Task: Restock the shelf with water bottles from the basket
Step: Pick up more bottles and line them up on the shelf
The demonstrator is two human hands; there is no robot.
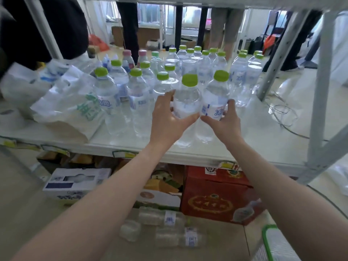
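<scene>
Two clear water bottles with green caps stand side by side at the front of the white shelf (pixel 254 132). My left hand (pixel 167 117) grips the left bottle (pixel 187 98) around its middle. My right hand (pixel 226 119) grips the right bottle (pixel 216 97) at its label. Both bottles are upright, their bases on or just above the shelf; I cannot tell which. Behind them stand several more green-capped bottles (pixel 137 93) in rows. A corner of the green-rimmed basket (pixel 267 236) shows at the bottom right.
Crumpled white plastic bags (pixel 71 102) lie on the shelf's left part. Grey shelf posts (pixel 322 95) rise at the right. Under the shelf sit a red carton (pixel 216 196) and a white box (pixel 75 183). Two bottles (pixel 169 228) lie on the floor. People's legs stand behind the shelf.
</scene>
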